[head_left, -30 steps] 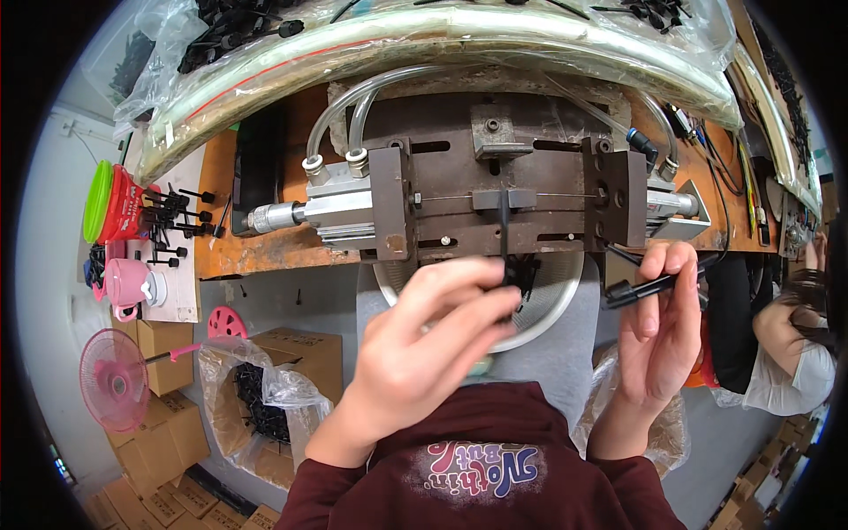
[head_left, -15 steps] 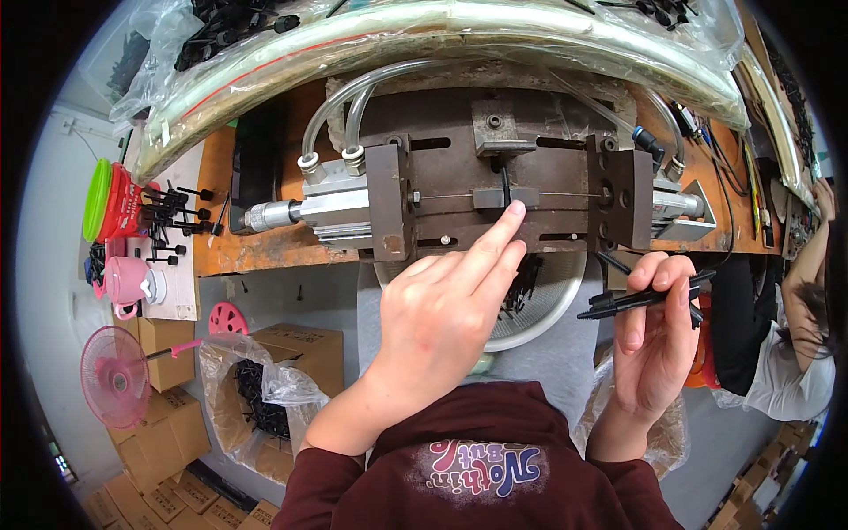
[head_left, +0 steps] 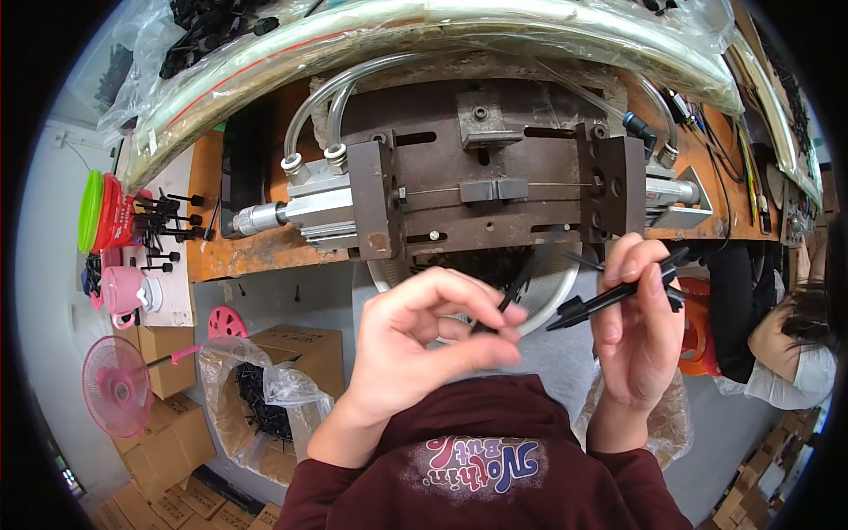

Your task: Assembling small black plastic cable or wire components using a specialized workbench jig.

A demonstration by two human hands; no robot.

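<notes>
Currently: both hands loaded in front of metal fixture

The left hand (head_left: 411,344), positioned in front of the metal fixture (head_left: 433,168), has thumb and fingers closed on a slim black rod (head_left: 515,291), partly hidden by the fingers. The right hand (head_left: 640,327), before the fixture's right end, grips several black parts (head_left: 605,299), exact count unclear. Beneath the fixture's front edge sits a white basket (head_left: 382,276) containing dark pieces. Behind the fixture lies clear plastic sheeting (head_left: 495,18).

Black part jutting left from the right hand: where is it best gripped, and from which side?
Grip the black part by its thicker end, probably best from the left: that end juts clear while the right hand pinches its shaft.
</notes>
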